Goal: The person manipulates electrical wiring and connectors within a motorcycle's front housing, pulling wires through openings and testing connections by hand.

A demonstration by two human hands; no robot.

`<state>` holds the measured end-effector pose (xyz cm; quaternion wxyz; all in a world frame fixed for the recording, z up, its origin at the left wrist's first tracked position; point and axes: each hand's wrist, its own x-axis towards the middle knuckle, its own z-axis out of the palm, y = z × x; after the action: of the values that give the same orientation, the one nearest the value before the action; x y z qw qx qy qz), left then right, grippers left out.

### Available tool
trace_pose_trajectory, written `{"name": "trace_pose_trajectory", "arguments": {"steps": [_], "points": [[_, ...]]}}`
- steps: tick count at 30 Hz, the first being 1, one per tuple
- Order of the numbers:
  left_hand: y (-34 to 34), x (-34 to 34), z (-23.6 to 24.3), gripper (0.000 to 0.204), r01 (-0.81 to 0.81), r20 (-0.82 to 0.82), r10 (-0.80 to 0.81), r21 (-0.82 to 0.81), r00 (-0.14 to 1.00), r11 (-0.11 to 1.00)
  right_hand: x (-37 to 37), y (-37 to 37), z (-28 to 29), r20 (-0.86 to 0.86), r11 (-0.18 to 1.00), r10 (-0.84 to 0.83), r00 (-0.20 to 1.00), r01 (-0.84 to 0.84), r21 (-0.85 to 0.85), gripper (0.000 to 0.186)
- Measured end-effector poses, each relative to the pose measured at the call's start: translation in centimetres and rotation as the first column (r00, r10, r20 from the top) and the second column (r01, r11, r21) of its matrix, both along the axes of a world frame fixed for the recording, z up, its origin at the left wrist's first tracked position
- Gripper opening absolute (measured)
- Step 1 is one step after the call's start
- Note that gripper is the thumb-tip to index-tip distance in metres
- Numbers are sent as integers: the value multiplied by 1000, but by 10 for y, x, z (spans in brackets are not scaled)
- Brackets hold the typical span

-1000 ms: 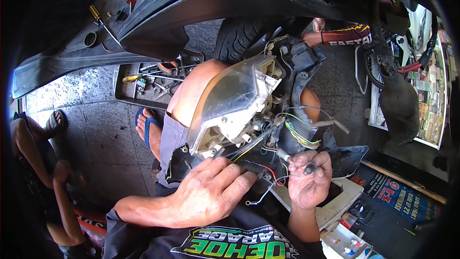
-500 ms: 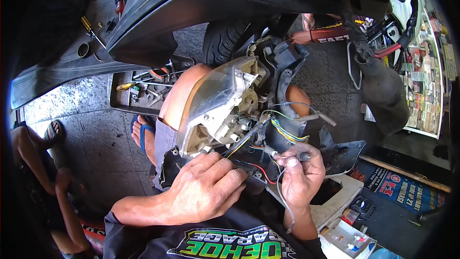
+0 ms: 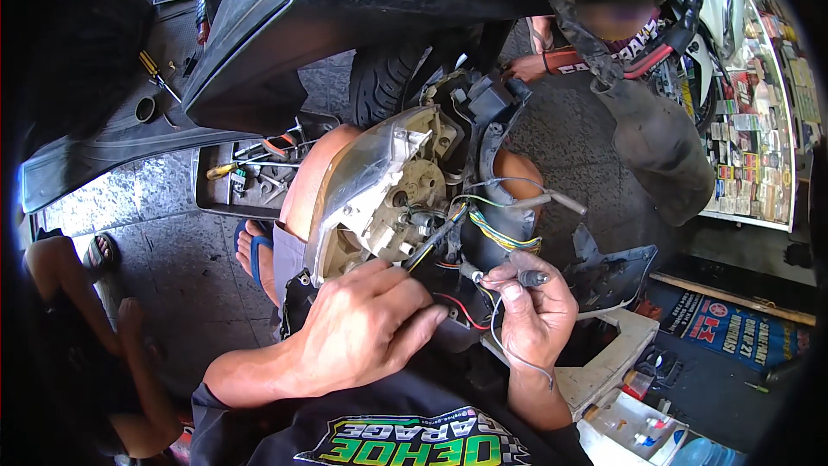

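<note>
A motorcycle headlight unit (image 3: 366,177) with a clear lens and a white back rests across my legs. My left hand (image 3: 362,315) is curled at its near edge, fingers bent down; what they grip, if anything, is hidden. Between thumb and fingers, my right hand (image 3: 539,311) pinches a small dark bulb socket (image 3: 532,278). A thin grey wire (image 3: 517,354) hangs down past my right palm. Beside those fingertips is a small pale wire end (image 3: 476,276). Yellow, green and blue wires (image 3: 504,237) and a red wire (image 3: 466,309) run from the dark housing.
Behind the light, a tool tray (image 3: 207,198) lies on the tiled floor under dark scooter bodywork (image 3: 285,43). A grey plastic panel (image 3: 617,272) and a white box (image 3: 634,418) are at right. One person sits at left; another person's hand (image 3: 524,67) is at the far side.
My view has shifted slightly, so the headlight unit appears further left. My left hand has lifted a little, its fingers more curled. The right hand keeps its pinch on the bulb socket.
</note>
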<state>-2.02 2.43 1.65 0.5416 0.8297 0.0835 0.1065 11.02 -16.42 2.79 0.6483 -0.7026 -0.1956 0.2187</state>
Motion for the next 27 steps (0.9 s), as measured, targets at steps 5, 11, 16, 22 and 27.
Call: {"name": "trace_pose_trajectory", "arguments": {"steps": [5, 11, 16, 22, 27], "points": [[0, 20, 13, 19, -43, -152, 31, -78, 988, 996, -2, -2, -5, 92, 997, 63, 994, -66, 27, 24], [0, 23, -3, 30, 12, -149, -30, -120, 988, 993, -1, 0, -14, 109, 989, 48, 993, -63, 135, 22], [-4, 28, -7, 31, 16, -72, -26, -135, 997, 991, 3, -1, -17, 107, 984, 74, 991, -90, 154, 19], [0, 33, -9, 31, 104, -71, -102, 29, 992, 994, 5, 5, -13, 233, 982, 136, 963, -162, 97, 14], [-4, 30, -10, 27, 107, -104, -100, 72, 990, 992, 3, 9, -17, 42, 975, 26, 999, -35, 217, 19]]}}
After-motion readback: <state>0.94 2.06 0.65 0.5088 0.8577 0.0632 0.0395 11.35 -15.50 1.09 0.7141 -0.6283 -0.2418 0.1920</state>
